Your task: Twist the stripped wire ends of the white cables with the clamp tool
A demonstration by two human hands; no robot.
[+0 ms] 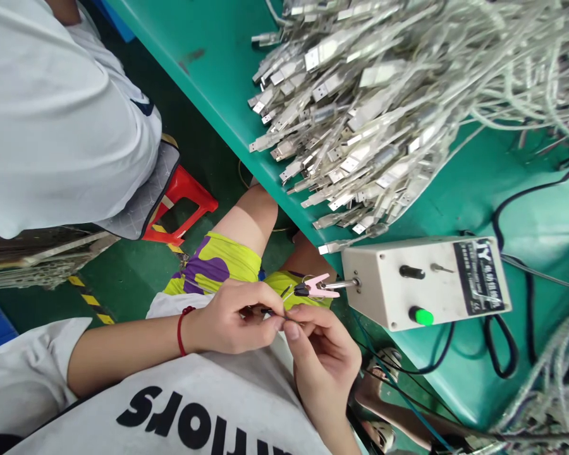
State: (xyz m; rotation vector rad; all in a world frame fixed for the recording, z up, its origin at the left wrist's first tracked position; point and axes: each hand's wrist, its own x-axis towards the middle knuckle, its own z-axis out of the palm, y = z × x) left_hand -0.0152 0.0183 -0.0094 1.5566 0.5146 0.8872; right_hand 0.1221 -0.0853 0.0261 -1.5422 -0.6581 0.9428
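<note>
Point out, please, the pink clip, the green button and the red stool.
pink clip (318,286), head view, on its pink body.
green button (423,316), head view, on its cap.
red stool (186,193), head view, on its seat edge.

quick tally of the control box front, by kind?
On the white control box, as far as the view shows:
Green button: 1
Black knob: 1
Metal toggle: 1
Black label: 1
Total: 4
</note>
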